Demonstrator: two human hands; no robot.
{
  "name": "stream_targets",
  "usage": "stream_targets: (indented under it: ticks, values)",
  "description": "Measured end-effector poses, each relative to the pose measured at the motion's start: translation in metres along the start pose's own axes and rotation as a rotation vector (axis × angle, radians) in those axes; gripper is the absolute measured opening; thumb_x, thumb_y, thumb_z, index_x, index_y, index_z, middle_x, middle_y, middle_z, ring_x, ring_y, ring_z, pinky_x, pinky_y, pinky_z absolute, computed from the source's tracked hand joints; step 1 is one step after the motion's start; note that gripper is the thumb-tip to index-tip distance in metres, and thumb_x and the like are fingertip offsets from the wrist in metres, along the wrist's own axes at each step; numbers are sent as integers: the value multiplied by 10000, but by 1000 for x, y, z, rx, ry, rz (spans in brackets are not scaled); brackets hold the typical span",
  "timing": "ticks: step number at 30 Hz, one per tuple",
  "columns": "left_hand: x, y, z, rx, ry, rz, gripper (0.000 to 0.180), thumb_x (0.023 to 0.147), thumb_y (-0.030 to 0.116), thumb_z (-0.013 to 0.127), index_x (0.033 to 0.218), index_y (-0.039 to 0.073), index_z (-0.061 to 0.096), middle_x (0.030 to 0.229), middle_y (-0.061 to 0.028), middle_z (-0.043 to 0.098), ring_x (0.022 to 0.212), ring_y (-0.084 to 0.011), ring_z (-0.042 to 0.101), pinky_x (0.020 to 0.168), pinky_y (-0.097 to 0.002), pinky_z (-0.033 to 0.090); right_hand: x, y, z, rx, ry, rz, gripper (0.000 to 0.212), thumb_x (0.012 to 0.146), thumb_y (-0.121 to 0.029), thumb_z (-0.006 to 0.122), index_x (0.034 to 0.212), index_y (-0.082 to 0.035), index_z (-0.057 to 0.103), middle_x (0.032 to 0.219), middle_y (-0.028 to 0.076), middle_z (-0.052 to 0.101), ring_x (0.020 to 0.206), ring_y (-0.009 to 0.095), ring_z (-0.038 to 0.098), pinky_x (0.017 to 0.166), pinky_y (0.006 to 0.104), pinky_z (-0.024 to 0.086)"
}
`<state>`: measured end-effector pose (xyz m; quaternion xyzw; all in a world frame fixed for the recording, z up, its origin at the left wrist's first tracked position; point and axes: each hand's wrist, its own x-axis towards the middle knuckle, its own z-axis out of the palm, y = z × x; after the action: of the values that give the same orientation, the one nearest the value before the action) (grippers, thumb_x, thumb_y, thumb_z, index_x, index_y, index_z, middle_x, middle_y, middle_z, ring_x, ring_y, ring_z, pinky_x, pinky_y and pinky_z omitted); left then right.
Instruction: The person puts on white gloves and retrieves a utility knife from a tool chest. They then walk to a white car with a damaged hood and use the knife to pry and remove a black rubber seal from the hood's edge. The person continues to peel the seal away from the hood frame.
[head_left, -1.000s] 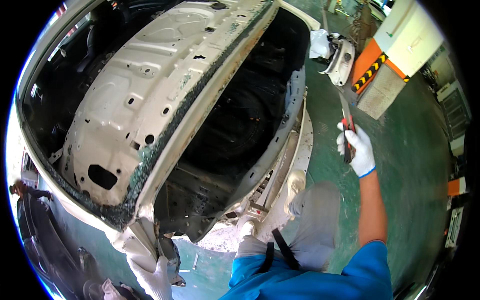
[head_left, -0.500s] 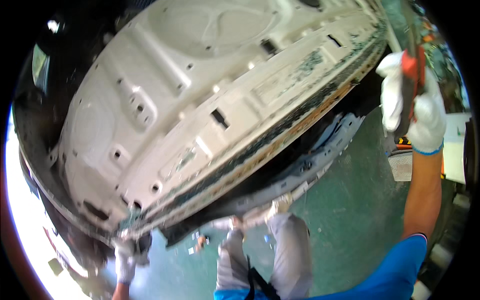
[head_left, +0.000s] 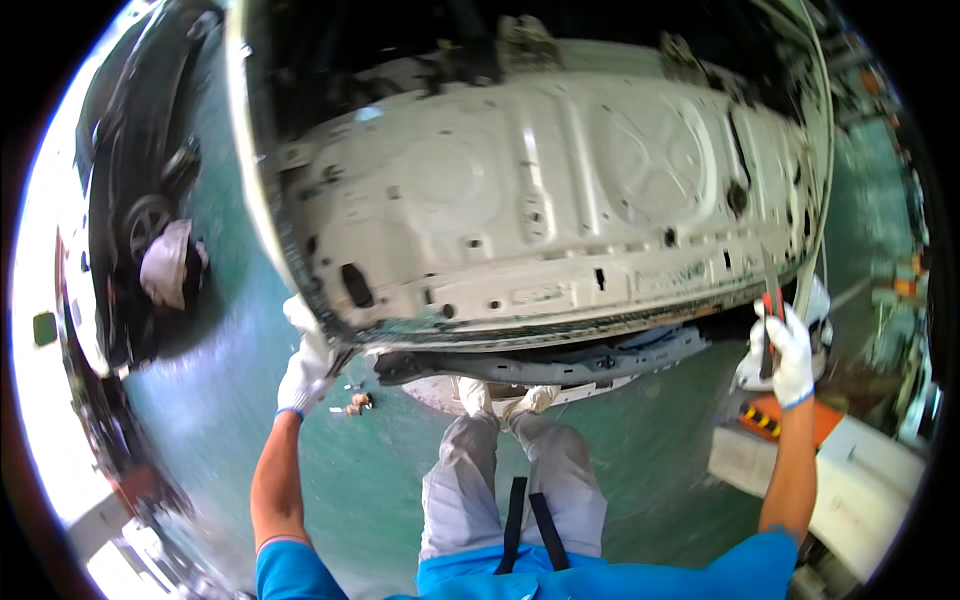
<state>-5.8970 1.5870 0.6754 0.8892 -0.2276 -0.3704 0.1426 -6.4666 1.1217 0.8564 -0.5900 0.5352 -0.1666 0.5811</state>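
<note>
My right hand [head_left: 790, 360], in a white glove with a blue cuff edge, is closed around the red-and-black handle of a long grey-bladed knife [head_left: 771, 302]. Its blade points away from me, near the right rear corner of a stripped, cream-painted metal car body [head_left: 440, 170]; I cannot tell from here whether the steel touches it. My left hand [head_left: 308, 360], gloved to match, is at the body's left rear corner, seemingly resting against the edge (how tightly the fingers curl, I cannot tell).

As for progress, no pane shows above the bare, pressed-metal shelf, and the boot opening behind it has no lid over it. What remains, as far as I can judge, is a rough black strip [head_left: 480, 338] running along the rear edge, with greenish crumbs [head_left: 405, 325] on the metal beside it, thickest toward my left. I see no blade at work on the strip at this moment.

Beyond the edge, nearer me, sits a curved grey metal rear panel [head_left: 550, 368], just past my pale shoes [head_left: 535, 400]. Small orange-brown bits [head_left: 358, 402] lie on the green floor [head_left: 650, 470] near my left hand.
</note>
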Motion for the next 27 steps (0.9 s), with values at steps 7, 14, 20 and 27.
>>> stream_targets:
  ticks: [7, 14, 20, 27]
  values:
    - [28, -106, 16, 269, 53, -92, 648, 680, 404, 902, 1134, 35, 622, 1133, -229, 708, 1052, -410, 705, 905, -477, 579, -68, -72, 53, 140, 8, 99, 434, 1014, -270, 664, 1314, 35, 589, 832, 65, 652, 699, 138, 628, 637, 270, 529]
    - [17, -102, 13, 256, 122, -87, 535, 728, 334, 859, 1092, 44, 596, 1031, -209, 720, 950, -409, 720, 819, -482, 593, -32, -119, 165, 57, -200, 90, 436, 1006, -318, 682, 1297, -9, 581, 843, 49, 651, 668, 100, 621, 582, 232, 543]
    - [21, -92, 16, 196, 111, -102, 617, 652, 321, 912, 1119, 68, 598, 1074, -190, 710, 992, -387, 717, 838, -477, 600, 6, -171, 247, -85, -372, 70, 431, 998, -299, 681, 1275, 17, 583, 842, 49, 648, 675, 117, 623, 602, 239, 530]
    - [26, -83, 0, 149, 81, -220, 571, 666, 272, 899, 1123, 56, 634, 1098, -209, 707, 1020, -385, 719, 865, -484, 590, 72, -197, 345, -94, -664, 84, 580, 908, -347, 772, 1278, 59, 584, 858, 100, 671, 712, 157, 649, 651, 271, 548]
